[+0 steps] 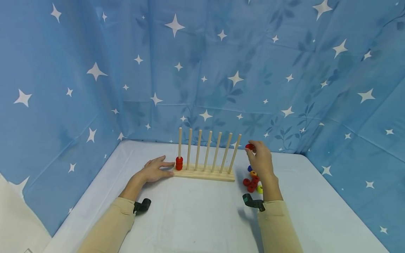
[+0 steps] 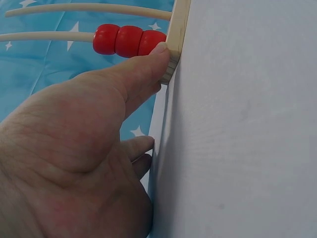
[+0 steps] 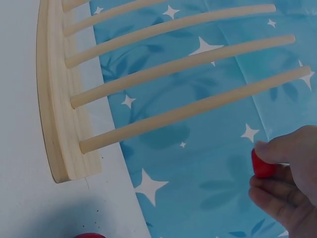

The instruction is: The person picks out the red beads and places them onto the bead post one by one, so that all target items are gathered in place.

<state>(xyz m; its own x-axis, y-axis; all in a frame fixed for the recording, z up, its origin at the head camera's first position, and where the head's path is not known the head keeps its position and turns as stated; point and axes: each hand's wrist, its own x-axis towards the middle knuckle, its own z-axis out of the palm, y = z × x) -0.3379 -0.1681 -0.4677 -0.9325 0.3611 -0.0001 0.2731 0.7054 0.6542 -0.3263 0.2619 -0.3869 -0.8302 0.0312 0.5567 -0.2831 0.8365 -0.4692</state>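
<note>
A wooden peg rack (image 1: 204, 174) with a row of upright pegs stands on the table. Three red beads (image 2: 130, 40) are stacked on its leftmost peg. My left hand (image 1: 155, 169) holds the rack's left end between thumb and index finger, the thumb beside the lowest bead in the left wrist view. To the right of the rack, my right hand (image 1: 262, 158) is raised near peg-top height, pinching a red bead (image 3: 262, 164) between thumb and fingers. The other pegs (image 3: 198, 109) are bare.
Loose beads lie on the table right of the rack, below my right hand: several red beads (image 1: 251, 188), an orange bead (image 1: 253, 173), a blue bead (image 1: 250, 168) and a yellow bead (image 1: 260, 189). A blue star-patterned curtain (image 1: 202, 70) hangs behind the white table (image 1: 190, 218).
</note>
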